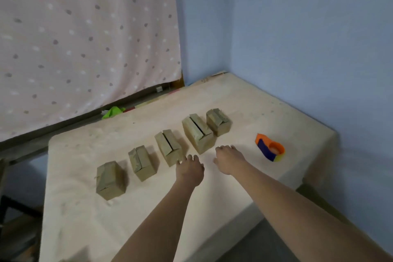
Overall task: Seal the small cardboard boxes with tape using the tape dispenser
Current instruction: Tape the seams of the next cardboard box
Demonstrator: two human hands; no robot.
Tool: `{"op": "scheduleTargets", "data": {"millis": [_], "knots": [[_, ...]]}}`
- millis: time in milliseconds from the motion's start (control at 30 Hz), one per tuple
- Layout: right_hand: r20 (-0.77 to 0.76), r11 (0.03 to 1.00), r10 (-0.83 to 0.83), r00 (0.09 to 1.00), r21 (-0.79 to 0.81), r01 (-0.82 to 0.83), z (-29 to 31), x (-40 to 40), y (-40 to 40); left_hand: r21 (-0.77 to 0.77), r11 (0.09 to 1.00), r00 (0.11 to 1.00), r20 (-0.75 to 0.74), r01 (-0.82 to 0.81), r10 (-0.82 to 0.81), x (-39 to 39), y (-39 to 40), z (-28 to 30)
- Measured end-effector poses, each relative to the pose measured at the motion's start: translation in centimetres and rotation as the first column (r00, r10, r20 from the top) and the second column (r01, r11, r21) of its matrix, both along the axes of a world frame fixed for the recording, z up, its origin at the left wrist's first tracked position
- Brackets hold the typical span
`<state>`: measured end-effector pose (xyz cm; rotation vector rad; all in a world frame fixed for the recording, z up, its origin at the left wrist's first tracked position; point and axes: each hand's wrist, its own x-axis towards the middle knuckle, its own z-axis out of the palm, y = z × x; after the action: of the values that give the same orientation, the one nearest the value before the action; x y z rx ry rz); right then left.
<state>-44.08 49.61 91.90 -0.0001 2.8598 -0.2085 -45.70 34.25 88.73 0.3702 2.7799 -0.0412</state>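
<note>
Five small brown cardboard boxes (168, 148) in diagonal row on table (85, 219), top flaps folded, centre seams showing, most gaping slightly. Orange, blue and yellow tape dispenser (270, 148) on table, right of row, well apart.

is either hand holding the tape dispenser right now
No, the tape dispenser sits alone on the table, while the left hand and right hand hover open and empty near the boxes.

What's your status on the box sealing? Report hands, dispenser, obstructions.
Left hand and right hand open, empty, over table. Five boxes in a row, tape dispenser untouched at right. Nothing in the way.
</note>
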Motion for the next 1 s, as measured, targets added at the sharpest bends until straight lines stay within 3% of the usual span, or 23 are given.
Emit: {"op": "scheduleTargets", "data": {"millis": [467, 733, 1000], "knots": [[-0.004, 1.000, -0.021, 1.000, -0.019, 0.021, -1.7, -12.6, 7.5, 0.067, 0.997, 1.000, 0.007, -0.024, 0.023, -13.7, 8.1, -1.6], [0.058, 0.996, 0.063, 0.996, 0.053, -0.066, -5.6, -24.4, 7.9, 0.119, 0.959, 0.966, 0.076, -0.256, 0.248, -22.9, 9.1, -5.3], [0.102, 0.995, 0.020, 0.995, 0.098, -0.030, -12.5, -32.4, 8.2, 0.132, 0.889, 0.897, 0.117, -0.439, 0.426, -26.8, 10.8, -9.5]]}}
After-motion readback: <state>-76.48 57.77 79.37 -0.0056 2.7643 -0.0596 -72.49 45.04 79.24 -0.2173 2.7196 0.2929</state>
